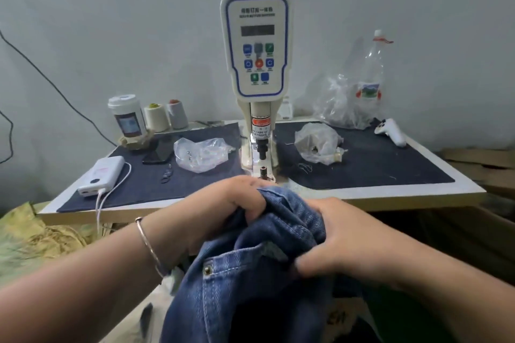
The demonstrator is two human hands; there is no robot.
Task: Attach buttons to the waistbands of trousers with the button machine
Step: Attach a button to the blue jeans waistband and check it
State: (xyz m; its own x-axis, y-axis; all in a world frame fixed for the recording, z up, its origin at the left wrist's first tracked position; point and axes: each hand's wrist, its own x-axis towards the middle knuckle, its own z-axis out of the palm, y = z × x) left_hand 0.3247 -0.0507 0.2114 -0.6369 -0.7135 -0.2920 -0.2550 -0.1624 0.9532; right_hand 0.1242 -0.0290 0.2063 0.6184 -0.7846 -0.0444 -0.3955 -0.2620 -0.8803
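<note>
Head view: a pale wall [111, 22] backs my tabletop [471, 189], laid with a dark mat [376, 159]. At its middle stands the button machine [257, 64], with bags [199, 153], thread cones [167, 115] and a power bank [101, 175] around it. Just before the edge, my left hand [223, 209] and right hand [342, 242] both clutch the bunched denim trousers [264, 259], below the machine's post.
</note>
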